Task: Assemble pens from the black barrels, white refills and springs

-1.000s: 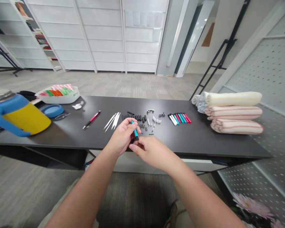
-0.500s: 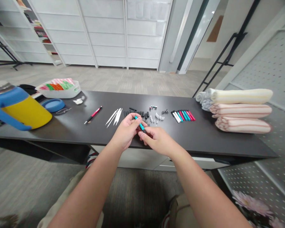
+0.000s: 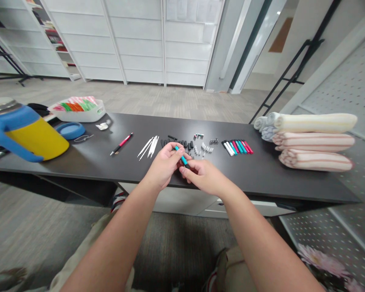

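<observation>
Over the table's front edge, my left hand is closed round a teal pen barrel, which slants down to the right. At its lower, dark end, the fingers of my right hand pinch it. Just beyond my hands lie black grips, partly hidden by my fingers. Small clear plastic pieces, dark small parts and short metallic tips sit in groups. White refills lie to the left. On the right, several white, teal and red pen barrels form a row.
A red-and-black pen lies on the dark table. At the left stand a blue-and-yellow jug, a blue lid and a white basket of colourful packets. Rolled towels are stacked at the right end.
The view has shifted slightly, so the table's contents appear a little further right. Both hands keep hold of the teal barrel, with little change in their grip.
</observation>
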Demonstrator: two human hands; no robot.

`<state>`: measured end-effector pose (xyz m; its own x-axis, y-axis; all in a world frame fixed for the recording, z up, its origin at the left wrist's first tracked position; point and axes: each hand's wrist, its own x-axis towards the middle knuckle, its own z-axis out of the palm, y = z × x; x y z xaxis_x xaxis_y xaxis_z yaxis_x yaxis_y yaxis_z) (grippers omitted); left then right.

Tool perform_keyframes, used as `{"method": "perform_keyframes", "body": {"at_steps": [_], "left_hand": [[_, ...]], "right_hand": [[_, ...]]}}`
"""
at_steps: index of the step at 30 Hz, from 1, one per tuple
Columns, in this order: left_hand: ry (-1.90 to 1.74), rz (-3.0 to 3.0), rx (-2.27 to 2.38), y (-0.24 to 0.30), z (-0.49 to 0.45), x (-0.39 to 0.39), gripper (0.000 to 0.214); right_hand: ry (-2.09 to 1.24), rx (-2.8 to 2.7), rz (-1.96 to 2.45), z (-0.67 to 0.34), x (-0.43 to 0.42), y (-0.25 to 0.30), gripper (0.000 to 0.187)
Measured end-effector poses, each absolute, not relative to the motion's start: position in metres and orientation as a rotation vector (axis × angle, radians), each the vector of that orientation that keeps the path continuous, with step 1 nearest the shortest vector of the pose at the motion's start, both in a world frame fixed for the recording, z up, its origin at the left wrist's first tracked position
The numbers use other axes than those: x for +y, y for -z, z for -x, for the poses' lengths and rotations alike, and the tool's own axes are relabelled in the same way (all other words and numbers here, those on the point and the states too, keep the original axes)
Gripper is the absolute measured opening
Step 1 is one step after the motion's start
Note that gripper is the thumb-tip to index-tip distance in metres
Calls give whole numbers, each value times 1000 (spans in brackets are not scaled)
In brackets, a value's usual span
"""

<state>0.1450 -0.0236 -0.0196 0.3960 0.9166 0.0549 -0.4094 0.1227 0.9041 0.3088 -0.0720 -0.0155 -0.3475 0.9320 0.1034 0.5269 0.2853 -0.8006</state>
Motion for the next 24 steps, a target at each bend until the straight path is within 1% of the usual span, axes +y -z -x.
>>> {"method": "perform_keyframes", "body": {"at_steps": [4, 10, 16, 24], "left_hand": [[-1054, -1049, 634, 20, -144, -23, 31], [-1041, -1035, 641, 18, -145, -24, 34], [-1040, -1061, 654, 17, -145, -25, 29], [-1010, -1062, 649, 17, -145, -27, 27]], "right_hand": [[-841, -2019, 1318, -307, -73, 16, 36], [-761, -2048, 1349, -303, -76, 9, 40], [-649, -2082, 1361, -299, -78, 10, 39], [-522, -2125, 1403, -293, -79, 15, 35]]}}
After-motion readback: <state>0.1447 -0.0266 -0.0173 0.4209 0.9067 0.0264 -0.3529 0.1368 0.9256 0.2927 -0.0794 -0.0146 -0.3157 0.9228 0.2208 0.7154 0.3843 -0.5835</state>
